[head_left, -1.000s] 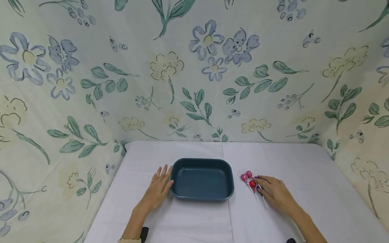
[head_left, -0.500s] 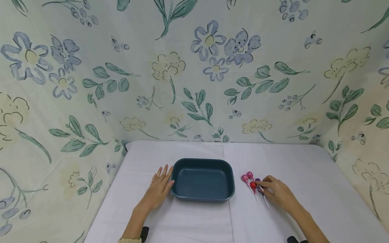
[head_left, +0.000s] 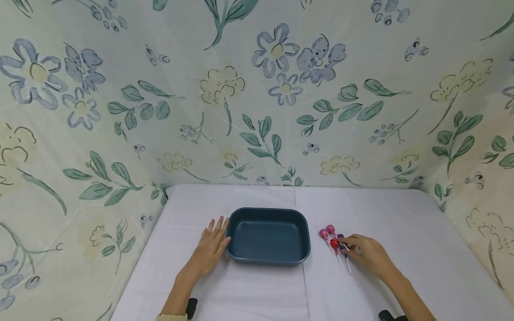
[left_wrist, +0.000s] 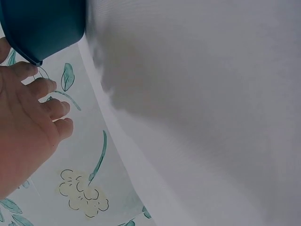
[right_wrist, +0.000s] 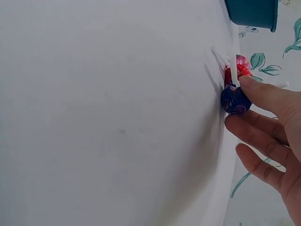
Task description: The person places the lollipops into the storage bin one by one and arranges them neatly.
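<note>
A dark teal rectangular dish (head_left: 268, 258) stands on the white-covered table in the head view. My left hand (head_left: 210, 252) lies against its left side, fingers extended and the thumb at the rim; the left wrist view shows the fingertips (left_wrist: 61, 110) beside the dish's corner. Right of the dish lies a small bunch of lollipops, with pink ones (head_left: 323, 233) at the back and a red one (head_left: 334, 243) in front. My right hand (head_left: 371, 254) pinches a dark blue lollipop (right_wrist: 236, 100) between thumb and finger at the bunch's right side. Its other fingers are loosely bent below.
The white cloth (head_left: 249, 294) covers the table, with a crease running front to back right of the dish. Floral fabric (head_left: 257, 147) hangs behind the table and along both sides.
My right hand's thumb and fingers have drawn together at the blue lollipop, and a white stick beneath the hand has shifted slightly left. The left hand and the dish hold their places.
</note>
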`<move>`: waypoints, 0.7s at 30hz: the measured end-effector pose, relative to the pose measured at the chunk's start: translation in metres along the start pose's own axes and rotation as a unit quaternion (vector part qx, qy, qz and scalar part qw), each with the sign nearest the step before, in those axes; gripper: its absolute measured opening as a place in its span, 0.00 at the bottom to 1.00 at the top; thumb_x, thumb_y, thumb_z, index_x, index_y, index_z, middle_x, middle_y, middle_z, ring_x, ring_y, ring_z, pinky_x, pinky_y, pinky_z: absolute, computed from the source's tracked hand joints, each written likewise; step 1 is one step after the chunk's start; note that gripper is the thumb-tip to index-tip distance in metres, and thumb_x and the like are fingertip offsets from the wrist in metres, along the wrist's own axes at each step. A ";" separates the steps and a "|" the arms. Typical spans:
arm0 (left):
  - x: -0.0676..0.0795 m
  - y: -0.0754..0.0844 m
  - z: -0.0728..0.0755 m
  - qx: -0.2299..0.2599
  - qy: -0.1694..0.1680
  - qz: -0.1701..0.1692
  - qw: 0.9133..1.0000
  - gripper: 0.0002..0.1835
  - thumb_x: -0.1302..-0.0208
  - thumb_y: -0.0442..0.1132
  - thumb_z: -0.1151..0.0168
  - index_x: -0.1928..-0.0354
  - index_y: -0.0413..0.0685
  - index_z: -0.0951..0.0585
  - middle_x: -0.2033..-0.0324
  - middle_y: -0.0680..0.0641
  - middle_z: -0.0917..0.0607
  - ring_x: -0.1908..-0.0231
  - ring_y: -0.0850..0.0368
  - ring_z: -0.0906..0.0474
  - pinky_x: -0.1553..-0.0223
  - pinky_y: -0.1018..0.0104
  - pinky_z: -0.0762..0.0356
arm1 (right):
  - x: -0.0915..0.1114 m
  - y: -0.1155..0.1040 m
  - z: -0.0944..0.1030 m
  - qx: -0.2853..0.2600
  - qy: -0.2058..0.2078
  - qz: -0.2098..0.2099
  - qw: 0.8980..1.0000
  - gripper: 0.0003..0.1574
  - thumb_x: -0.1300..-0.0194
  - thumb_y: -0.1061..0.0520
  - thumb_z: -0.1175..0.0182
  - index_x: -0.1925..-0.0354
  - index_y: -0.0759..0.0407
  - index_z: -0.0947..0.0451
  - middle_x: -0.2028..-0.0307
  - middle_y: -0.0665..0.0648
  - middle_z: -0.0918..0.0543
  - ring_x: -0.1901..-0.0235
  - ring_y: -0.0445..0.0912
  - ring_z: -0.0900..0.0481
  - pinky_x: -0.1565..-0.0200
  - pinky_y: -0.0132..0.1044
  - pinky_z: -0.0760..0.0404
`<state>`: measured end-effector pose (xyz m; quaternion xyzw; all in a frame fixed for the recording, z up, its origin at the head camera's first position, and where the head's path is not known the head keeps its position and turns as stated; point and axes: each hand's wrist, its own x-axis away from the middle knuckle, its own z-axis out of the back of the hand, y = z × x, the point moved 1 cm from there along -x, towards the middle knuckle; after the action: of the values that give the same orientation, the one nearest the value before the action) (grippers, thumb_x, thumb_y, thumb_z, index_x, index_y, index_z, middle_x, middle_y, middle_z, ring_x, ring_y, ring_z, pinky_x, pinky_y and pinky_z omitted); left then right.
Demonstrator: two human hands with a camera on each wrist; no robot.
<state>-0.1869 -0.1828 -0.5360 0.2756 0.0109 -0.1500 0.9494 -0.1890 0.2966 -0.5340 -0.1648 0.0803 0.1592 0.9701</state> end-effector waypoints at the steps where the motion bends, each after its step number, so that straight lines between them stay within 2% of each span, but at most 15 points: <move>1: 0.000 0.000 0.000 0.001 -0.001 0.000 1.000 0.34 0.16 0.54 0.58 0.17 0.49 0.48 0.18 0.40 0.48 0.18 0.33 0.58 0.22 0.30 0.56 | 0.000 0.000 0.000 -0.001 -0.003 -0.003 1.000 0.20 0.46 0.59 0.21 0.53 0.54 0.09 0.66 0.45 0.12 0.70 0.35 0.19 0.66 0.35 0.17; 7: 0.000 0.002 0.001 0.001 -0.003 0.004 1.000 0.34 0.16 0.54 0.59 0.17 0.50 0.48 0.18 0.40 0.49 0.18 0.33 0.58 0.21 0.30 0.56 | 0.002 0.001 0.000 -0.023 -0.020 -0.024 0.999 0.21 0.45 0.59 0.22 0.51 0.55 0.11 0.63 0.48 0.10 0.68 0.37 0.18 0.65 0.36 0.17; 12: 0.001 0.002 0.000 0.011 -0.004 0.006 1.000 0.34 0.16 0.54 0.59 0.17 0.50 0.49 0.18 0.40 0.49 0.18 0.34 0.58 0.21 0.31 0.57 | 0.002 0.003 0.008 -0.056 -0.013 -0.038 0.998 0.21 0.44 0.60 0.22 0.51 0.54 0.12 0.60 0.52 0.09 0.66 0.42 0.16 0.64 0.37 0.15; 17: 0.001 0.003 0.001 0.018 -0.007 0.008 1.000 0.34 0.16 0.54 0.60 0.17 0.51 0.50 0.17 0.40 0.49 0.18 0.34 0.59 0.21 0.31 0.58 | -0.004 0.006 0.020 -0.097 0.002 -0.018 0.995 0.27 0.44 0.63 0.23 0.45 0.57 0.14 0.57 0.56 0.09 0.65 0.44 0.14 0.63 0.35 0.13; 21: 0.001 0.002 0.001 0.016 -0.008 0.009 1.000 0.34 0.15 0.54 0.60 0.16 0.51 0.50 0.17 0.40 0.49 0.18 0.34 0.59 0.21 0.31 0.58 | -0.010 0.002 0.026 -0.108 0.011 -0.002 0.994 0.30 0.44 0.62 0.23 0.42 0.60 0.15 0.56 0.57 0.09 0.66 0.42 0.14 0.63 0.32 0.13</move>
<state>-0.1853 -0.1815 -0.5343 0.2897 -0.0015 -0.1440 0.9462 -0.1967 0.3047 -0.5087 -0.2706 0.0727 0.1633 0.9459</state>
